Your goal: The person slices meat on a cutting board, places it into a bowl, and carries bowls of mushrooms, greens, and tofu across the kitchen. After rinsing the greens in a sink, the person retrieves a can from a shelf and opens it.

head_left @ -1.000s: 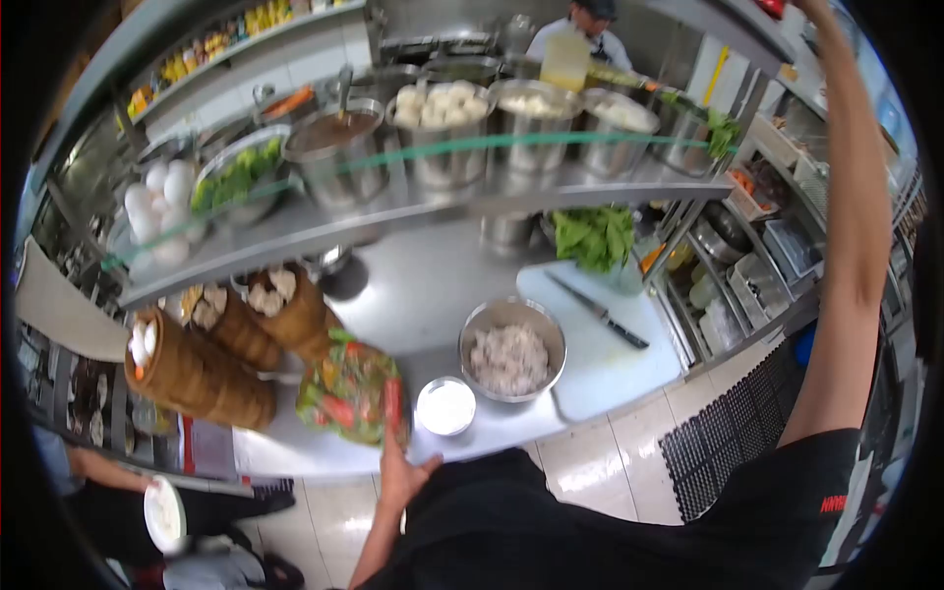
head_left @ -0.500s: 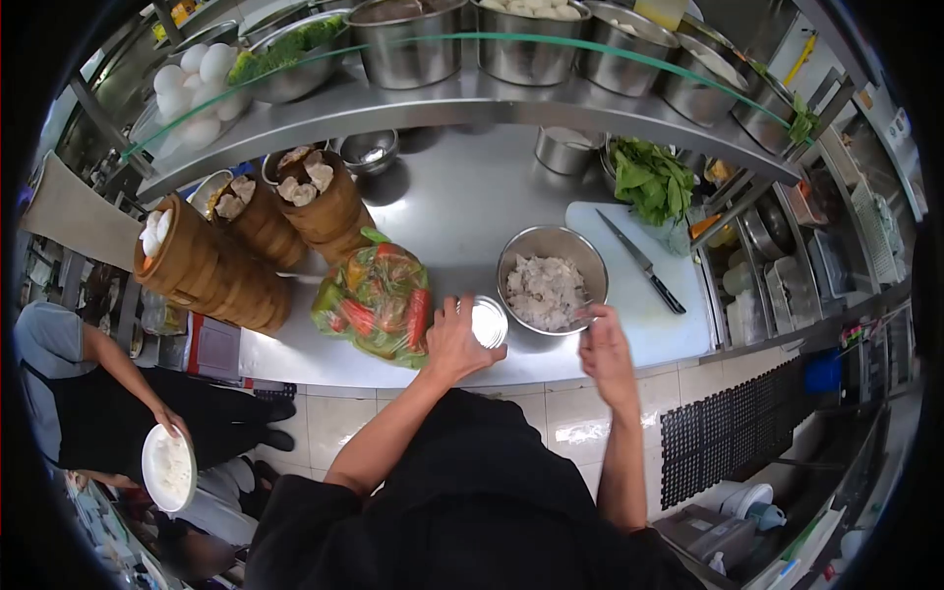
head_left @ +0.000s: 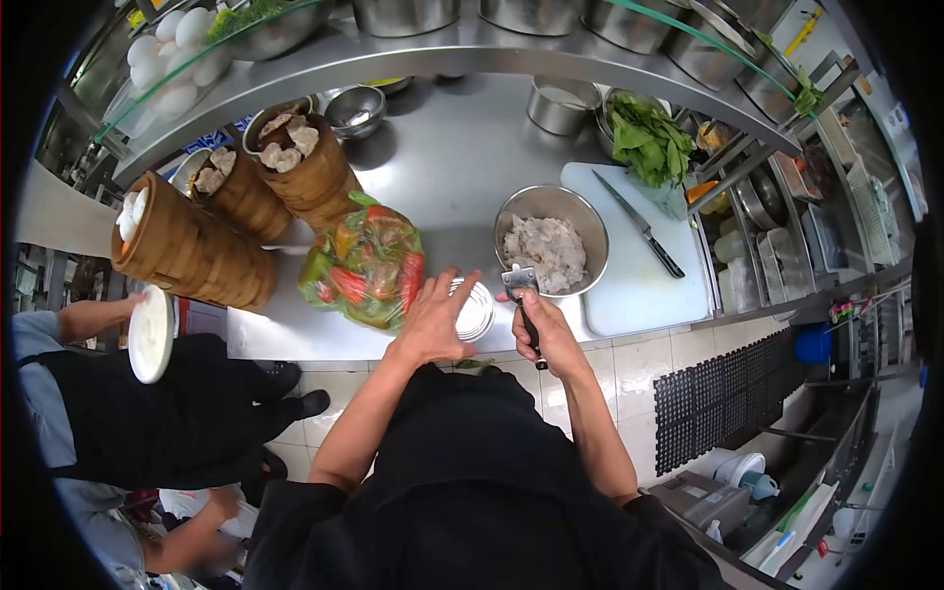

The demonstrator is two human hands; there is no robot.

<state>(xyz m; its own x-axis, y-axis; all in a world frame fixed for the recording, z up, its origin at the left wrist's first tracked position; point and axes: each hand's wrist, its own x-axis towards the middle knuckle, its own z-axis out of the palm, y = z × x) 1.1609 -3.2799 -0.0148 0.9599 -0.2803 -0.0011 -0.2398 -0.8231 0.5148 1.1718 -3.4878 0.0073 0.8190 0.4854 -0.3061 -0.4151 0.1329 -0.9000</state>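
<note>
A round metal can (head_left: 476,311) stands near the front edge of the counter, its ridged silver end facing up. My left hand (head_left: 433,317) curves round the can's left side, fingers and thumb against it. In my right hand (head_left: 549,336) is a can opener (head_left: 527,307) with a metal head and black handles, held just right of the can and apart from it. Behind the opener sits a steel bowl (head_left: 593,218) of pale, chopped raw-looking shrimp (head_left: 547,251). Touching or close beside my left hand lies a clear bag of red and green peppers (head_left: 366,264).
A knife (head_left: 644,228) lies on the white cutting board (head_left: 629,295) at right, below leafy greens (head_left: 647,143). Bamboo steamer stacks (head_left: 192,251) stand at left. A steel shelf (head_left: 442,69) crosses above the counter. At left, a person holds a white plate (head_left: 150,334).
My right hand has moved left from beside the bowl toward the can, and the can opener now shows clearly. My left hand stays at the can. The person's plate has moved up and tilted.
</note>
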